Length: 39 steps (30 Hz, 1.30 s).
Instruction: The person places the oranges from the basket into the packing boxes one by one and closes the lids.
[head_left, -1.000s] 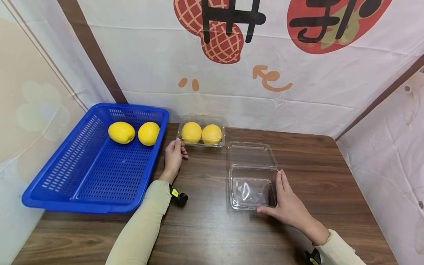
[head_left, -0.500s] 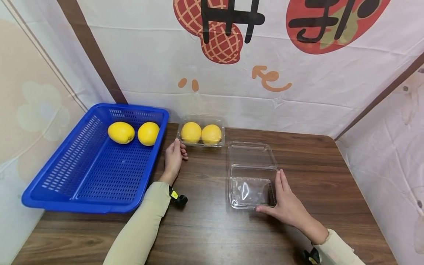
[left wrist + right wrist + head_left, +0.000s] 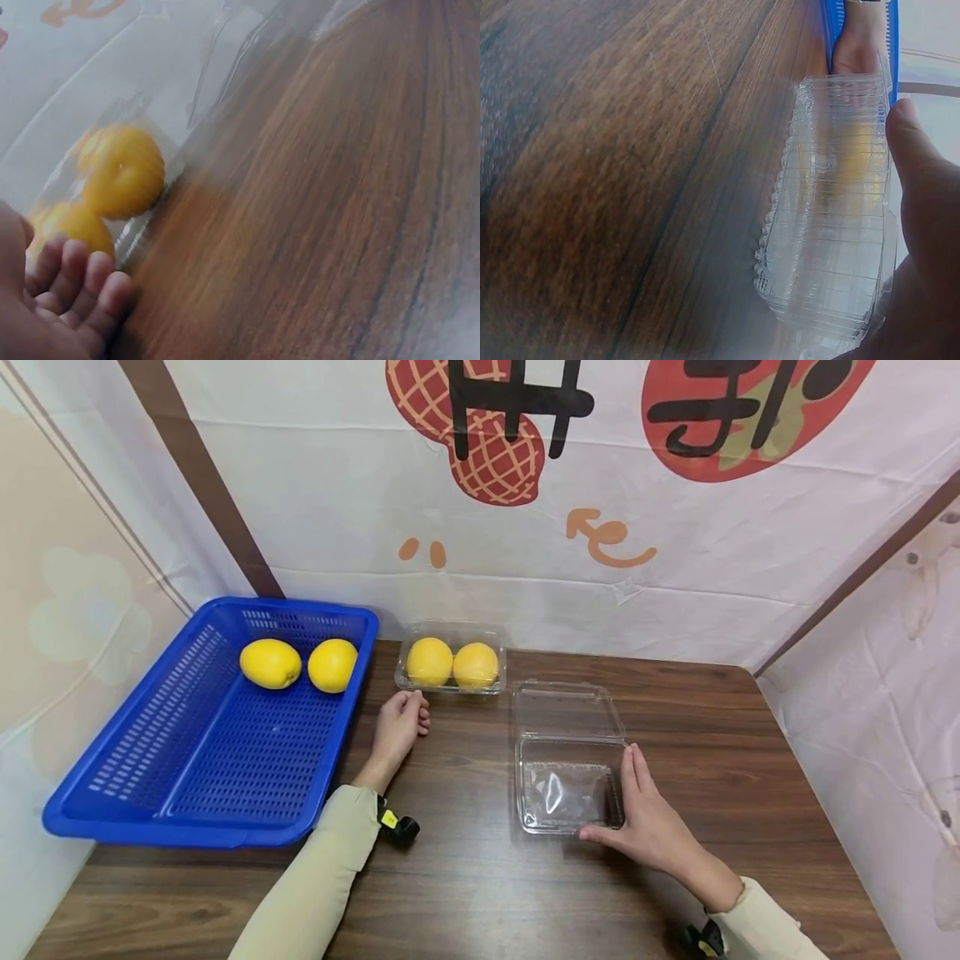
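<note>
My left hand is just in front of a closed clear plastic clamshell box that holds two lemons. Its fingers are loosely curled with nothing in them; in the left wrist view the fingertips overlap the box's near side. A second clamshell box lies with its lid laid back, nothing inside. At that box's right side is my right hand, straight fingers along the wall and thumb at the near corner. In the right wrist view the thumb lies by the rim.
A blue perforated basket stands at the left with two lemons at its far end. Behind the wooden table hangs a printed cloth, with more cloth at both sides.
My left hand has drawn back slightly toward me from the front edge of the closed box. The right hand stays at the open box. The head view has shifted a little.
</note>
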Available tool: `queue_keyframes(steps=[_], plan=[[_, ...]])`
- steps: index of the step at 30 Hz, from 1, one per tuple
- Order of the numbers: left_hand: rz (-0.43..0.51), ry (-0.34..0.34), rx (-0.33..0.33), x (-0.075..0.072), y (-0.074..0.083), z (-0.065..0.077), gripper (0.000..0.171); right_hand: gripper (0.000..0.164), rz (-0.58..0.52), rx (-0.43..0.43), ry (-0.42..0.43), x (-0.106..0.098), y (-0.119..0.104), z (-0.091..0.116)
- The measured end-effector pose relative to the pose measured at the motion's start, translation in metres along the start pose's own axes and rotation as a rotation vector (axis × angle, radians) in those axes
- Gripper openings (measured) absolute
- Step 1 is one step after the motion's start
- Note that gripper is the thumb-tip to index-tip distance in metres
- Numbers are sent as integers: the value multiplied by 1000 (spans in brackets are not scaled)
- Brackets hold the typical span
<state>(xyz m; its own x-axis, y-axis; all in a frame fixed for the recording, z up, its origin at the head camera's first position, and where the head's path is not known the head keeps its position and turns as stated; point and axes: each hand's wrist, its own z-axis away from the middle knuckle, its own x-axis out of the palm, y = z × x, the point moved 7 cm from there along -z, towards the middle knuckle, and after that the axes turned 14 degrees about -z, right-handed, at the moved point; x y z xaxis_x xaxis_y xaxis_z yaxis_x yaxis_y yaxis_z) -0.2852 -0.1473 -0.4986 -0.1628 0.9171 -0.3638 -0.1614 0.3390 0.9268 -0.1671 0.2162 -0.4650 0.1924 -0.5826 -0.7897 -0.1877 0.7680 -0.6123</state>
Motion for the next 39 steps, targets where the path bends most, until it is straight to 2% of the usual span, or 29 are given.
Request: queue_keyframes(steps=[10, 15, 21, 28, 39], plan=[[-164, -129, 128, 17, 20, 17, 29, 137, 0, -12, 6, -1, -1, -1], [-262, -173, 194, 20, 31, 28, 28, 138, 3, -8, 0, -1, -2, -2], [-405, -236, 324, 22, 50, 44, 24, 138, 4, -2, -8, 0, -1, -2], [-516, -319, 495, 25, 73, 66, 23, 138, 9, -6, -7, 1, -1, -1], [-785, -471, 612, 21, 100, 106, 39, 139, 7, -2, -13, 1, -1, 0]])
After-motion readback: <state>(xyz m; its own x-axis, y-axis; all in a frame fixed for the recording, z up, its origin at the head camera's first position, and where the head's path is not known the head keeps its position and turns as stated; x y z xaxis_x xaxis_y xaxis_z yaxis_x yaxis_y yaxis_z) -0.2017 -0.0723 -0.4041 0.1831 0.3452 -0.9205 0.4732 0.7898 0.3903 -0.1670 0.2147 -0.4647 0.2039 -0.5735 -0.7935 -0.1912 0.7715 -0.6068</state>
